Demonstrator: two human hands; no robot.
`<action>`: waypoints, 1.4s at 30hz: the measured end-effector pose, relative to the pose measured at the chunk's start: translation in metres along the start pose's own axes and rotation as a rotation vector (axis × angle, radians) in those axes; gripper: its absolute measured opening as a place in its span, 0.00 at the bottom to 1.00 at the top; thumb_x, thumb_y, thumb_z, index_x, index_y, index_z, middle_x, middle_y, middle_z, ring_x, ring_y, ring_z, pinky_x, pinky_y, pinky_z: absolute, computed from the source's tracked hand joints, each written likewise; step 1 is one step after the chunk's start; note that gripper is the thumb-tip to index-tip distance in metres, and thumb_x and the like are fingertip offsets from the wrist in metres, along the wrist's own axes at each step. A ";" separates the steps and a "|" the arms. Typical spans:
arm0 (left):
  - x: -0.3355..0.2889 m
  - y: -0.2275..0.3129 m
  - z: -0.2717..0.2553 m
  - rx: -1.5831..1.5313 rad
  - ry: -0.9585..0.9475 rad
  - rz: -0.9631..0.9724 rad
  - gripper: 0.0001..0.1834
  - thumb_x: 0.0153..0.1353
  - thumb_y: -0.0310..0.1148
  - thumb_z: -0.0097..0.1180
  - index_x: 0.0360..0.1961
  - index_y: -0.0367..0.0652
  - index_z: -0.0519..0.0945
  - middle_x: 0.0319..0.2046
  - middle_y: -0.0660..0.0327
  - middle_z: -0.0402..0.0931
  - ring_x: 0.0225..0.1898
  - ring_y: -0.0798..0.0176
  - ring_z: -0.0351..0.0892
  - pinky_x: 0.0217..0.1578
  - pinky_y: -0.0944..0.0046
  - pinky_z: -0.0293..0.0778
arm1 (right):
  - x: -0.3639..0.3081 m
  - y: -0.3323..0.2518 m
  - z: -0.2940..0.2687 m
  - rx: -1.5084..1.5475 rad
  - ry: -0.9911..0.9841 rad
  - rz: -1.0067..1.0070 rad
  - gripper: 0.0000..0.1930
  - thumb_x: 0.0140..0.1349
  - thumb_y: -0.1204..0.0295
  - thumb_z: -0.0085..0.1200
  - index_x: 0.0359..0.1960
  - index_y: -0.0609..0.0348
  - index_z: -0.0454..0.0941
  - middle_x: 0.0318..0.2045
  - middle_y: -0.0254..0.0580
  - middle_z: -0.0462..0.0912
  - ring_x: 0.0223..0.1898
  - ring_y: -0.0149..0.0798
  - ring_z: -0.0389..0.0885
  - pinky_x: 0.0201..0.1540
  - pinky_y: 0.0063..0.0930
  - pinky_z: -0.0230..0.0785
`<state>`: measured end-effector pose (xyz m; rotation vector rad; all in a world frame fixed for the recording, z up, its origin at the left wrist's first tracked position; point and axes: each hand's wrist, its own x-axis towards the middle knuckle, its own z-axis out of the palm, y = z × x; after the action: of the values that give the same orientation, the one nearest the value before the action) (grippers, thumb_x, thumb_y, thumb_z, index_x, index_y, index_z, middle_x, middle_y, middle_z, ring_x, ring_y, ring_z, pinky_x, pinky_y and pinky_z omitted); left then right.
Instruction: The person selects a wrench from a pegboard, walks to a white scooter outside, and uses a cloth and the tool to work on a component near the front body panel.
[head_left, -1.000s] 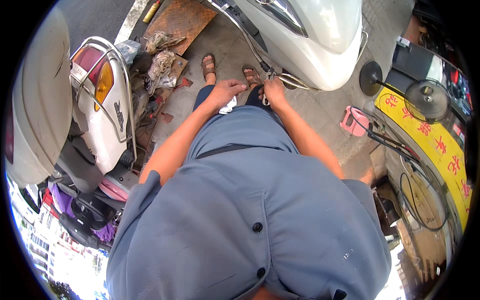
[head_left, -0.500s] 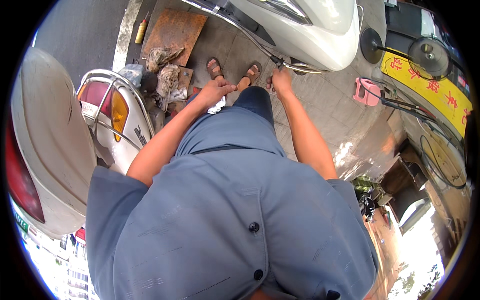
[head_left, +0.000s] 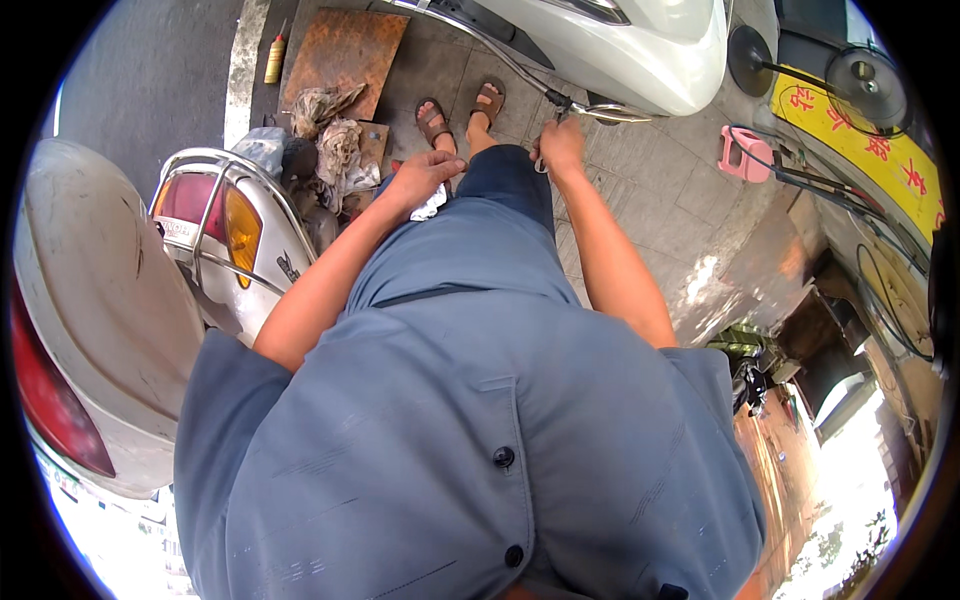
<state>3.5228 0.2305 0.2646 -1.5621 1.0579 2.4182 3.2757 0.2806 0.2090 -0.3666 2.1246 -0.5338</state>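
My left hand (head_left: 424, 182) hangs over my left thigh, thumb and fingers closed together. A crumpled white piece of paper or cloth (head_left: 430, 205) shows beneath its palm and seems gripped there. My right hand (head_left: 561, 145) is closed in a fist, knuckles away from me. Out of its left side sticks a small shiny metal loop (head_left: 541, 166), its kind too small to make out. Just beyond that hand runs a metal rail (head_left: 515, 88) with a dark joint, beside the white scooter (head_left: 640, 50).
On the left stand a scooter tail with a chrome rack (head_left: 205, 170) and a pale top box (head_left: 105, 310). Dirty rags (head_left: 338, 150), a rusty board (head_left: 350, 60) and a yellow bottle (head_left: 275, 60) lie ahead. A pink stool (head_left: 745, 155) and a fan (head_left: 866, 90) stand right.
My right foot has stepped forward, ahead of the left one. Both hands keep nearly the same place and grip. More of the metal loop shows at my right hand.
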 end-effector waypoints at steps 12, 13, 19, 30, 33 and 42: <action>0.008 0.000 0.012 0.002 -0.004 0.004 0.15 0.68 0.38 0.55 0.44 0.36 0.82 0.29 0.69 0.76 0.29 0.76 0.68 0.32 0.73 0.66 | 0.010 -0.008 0.005 0.193 -0.052 0.028 0.10 0.65 0.74 0.40 0.32 0.72 0.66 0.15 0.47 0.75 0.12 0.41 0.76 0.12 0.35 0.62; 0.010 -0.001 0.013 0.015 0.001 0.012 0.15 0.68 0.38 0.55 0.44 0.36 0.82 0.30 0.69 0.77 0.29 0.76 0.68 0.32 0.74 0.66 | 0.012 -0.016 0.001 0.196 -0.077 0.033 0.10 0.64 0.74 0.40 0.31 0.71 0.67 0.15 0.47 0.74 0.12 0.41 0.76 0.12 0.35 0.61; 0.015 0.006 0.022 0.061 0.004 0.023 0.15 0.67 0.37 0.55 0.45 0.35 0.82 0.32 0.68 0.78 0.29 0.75 0.69 0.33 0.74 0.67 | 0.006 -0.004 -0.002 0.222 -0.056 -0.004 0.08 0.64 0.74 0.40 0.34 0.70 0.67 0.15 0.45 0.75 0.11 0.39 0.76 0.11 0.32 0.60; 0.009 -0.004 0.020 -0.023 0.092 0.117 0.13 0.66 0.36 0.56 0.41 0.37 0.83 0.25 0.69 0.75 0.22 0.77 0.69 0.23 0.72 0.64 | 0.035 0.025 0.030 -0.161 0.085 -0.030 0.13 0.64 0.73 0.42 0.38 0.78 0.65 0.21 0.54 0.80 0.14 0.43 0.80 0.18 0.37 0.71; 0.007 -0.009 0.015 -0.045 0.085 0.095 0.13 0.67 0.37 0.56 0.42 0.37 0.82 0.25 0.70 0.75 0.24 0.77 0.69 0.24 0.72 0.64 | 0.029 0.012 0.032 -0.110 0.082 -0.010 0.13 0.64 0.73 0.43 0.38 0.79 0.65 0.22 0.55 0.80 0.14 0.44 0.80 0.20 0.38 0.72; 0.011 -0.010 0.008 0.015 0.047 0.058 0.13 0.68 0.36 0.55 0.42 0.37 0.82 0.26 0.70 0.75 0.27 0.76 0.67 0.30 0.74 0.64 | 0.029 0.009 0.029 0.028 0.048 0.057 0.16 0.63 0.69 0.44 0.44 0.75 0.66 0.27 0.61 0.82 0.26 0.54 0.84 0.36 0.44 0.74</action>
<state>3.5154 0.2392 0.2527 -1.6138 1.1430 2.4153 3.2827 0.2685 0.1700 -0.2798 2.1650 -0.5435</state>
